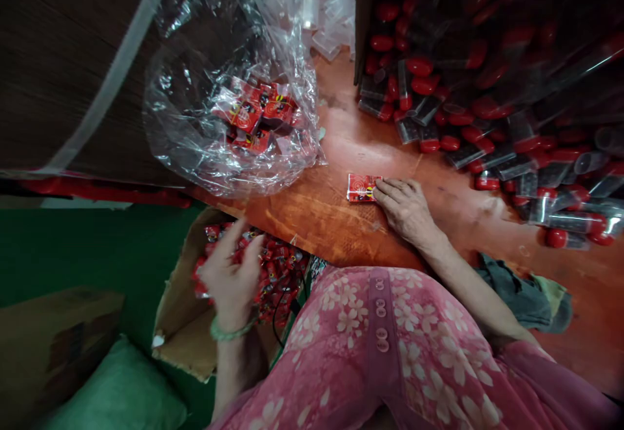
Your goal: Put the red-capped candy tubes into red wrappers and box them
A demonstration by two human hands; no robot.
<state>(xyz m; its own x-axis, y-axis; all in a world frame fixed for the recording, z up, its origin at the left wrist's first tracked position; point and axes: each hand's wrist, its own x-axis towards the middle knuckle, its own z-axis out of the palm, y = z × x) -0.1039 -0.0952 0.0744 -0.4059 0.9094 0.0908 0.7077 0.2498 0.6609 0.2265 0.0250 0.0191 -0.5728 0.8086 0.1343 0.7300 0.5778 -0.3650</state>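
Note:
Over a cardboard box at the lower left, my left hand (231, 280) is blurred by motion, thumb and fingers apart, with nothing visible in it. Inside that box (188, 332) lie many small red printed pieces (280, 274). My right hand (404, 209) rests on the table, its fingers closed on the right end of a small flat red printed packet (359, 188). The thumb of that hand is hidden. Beyond my left hand, a clear plastic bag (180, 138) holds several folded red printed pieces (251, 112).
Red-capped clear tubes (487, 138) are heaped on the right of the orange-red table (292, 215). Clear plastic pieces (326, 21) lie at the back. A dark cloth (521, 293) is at the right. A green sack (121, 391) and another carton (53, 332) stand lower left.

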